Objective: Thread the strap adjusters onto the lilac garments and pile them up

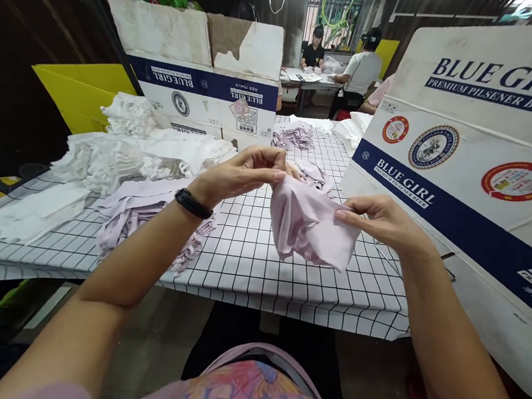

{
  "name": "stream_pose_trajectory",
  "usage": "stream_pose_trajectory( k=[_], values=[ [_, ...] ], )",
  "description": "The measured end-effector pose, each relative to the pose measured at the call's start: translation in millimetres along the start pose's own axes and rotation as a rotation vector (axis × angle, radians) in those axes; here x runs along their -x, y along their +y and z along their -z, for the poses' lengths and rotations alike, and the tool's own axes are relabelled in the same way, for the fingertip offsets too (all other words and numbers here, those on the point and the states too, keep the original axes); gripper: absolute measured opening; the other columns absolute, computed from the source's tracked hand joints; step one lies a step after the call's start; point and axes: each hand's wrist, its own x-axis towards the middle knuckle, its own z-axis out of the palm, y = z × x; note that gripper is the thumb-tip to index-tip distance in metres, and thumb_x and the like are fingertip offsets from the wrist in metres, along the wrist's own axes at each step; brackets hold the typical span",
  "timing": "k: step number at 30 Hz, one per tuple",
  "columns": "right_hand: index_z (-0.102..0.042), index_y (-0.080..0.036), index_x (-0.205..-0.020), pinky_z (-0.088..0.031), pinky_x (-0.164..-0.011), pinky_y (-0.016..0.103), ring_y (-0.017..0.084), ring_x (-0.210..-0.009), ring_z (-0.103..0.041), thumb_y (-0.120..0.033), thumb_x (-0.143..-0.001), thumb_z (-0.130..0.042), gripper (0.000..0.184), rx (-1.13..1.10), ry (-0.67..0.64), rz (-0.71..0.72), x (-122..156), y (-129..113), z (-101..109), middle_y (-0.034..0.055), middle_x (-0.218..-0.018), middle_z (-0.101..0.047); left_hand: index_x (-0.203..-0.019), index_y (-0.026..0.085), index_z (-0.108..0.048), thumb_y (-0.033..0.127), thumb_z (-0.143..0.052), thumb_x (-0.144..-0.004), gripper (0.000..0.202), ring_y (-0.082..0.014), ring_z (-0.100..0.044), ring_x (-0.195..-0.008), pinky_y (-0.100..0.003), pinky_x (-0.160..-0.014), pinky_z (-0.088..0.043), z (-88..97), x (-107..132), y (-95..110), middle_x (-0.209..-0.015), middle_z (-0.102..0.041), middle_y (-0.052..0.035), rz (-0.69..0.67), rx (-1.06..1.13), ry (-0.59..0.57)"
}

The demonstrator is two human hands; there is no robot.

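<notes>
A small pale lavender fabric piece (pixel 314 224) hangs above the table, stretched between my two hands. Its edge is gathered or ruffled at the bottom, and I cannot make out which garment it is. My left hand (pixel 249 175), with a black band on the wrist, pinches its upper left corner. At the upper right edge, my right hand (pixel 381 219) grips it between thumb and fingers. Below and left of my left hand lies a stack of lavender pieces (pixel 137 210). Another lavender piece (pixel 316 176) rests behind the held one, partly hidden by it.
White ruffled fabric (pixel 107 156) is heaped on the left of the checked table (pixel 250 255). A cardboard box (pixel 201 90) stands behind it. A larger box (pixel 475 134) walls off the right. More lavender pieces (pixel 295 135) lie farther back. Two people sit at a far table.
</notes>
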Motion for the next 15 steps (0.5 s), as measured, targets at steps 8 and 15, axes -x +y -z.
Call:
stream_pose_trajectory(
  k=[8, 15],
  values=[
    [-0.077, -0.021, -0.08, -0.041, -0.057, 0.029, 0.014, -0.062, -0.052, -0.053, -0.087, -0.074, 0.033, 0.073, 0.203, -0.04, 18, 12, 20, 0.0022, -0.066, -0.062, -0.074, 0.017, -0.055, 0.041, -0.084, -0.083, 0.038, -0.0141, -0.062, -0.082, -0.025, -0.072, -0.051, 17.9, 11, -15, -0.082, -0.062, -0.0026, 0.057, 0.008, 0.04],
    [-0.076, -0.021, -0.079, -0.04, -0.059, 0.028, 0.014, -0.065, -0.051, -0.051, -0.087, -0.075, 0.031, 0.022, 0.339, -0.006, 14, 10, 21, 0.0024, -0.07, -0.063, -0.089, 0.013, -0.072, 0.041, -0.086, -0.079, 0.033, -0.0121, -0.061, -0.073, -0.021, -0.06, -0.046, 23.5, 14, -14, -0.084, -0.07, -0.0051, 0.229, -0.286, -0.045]
  ],
)
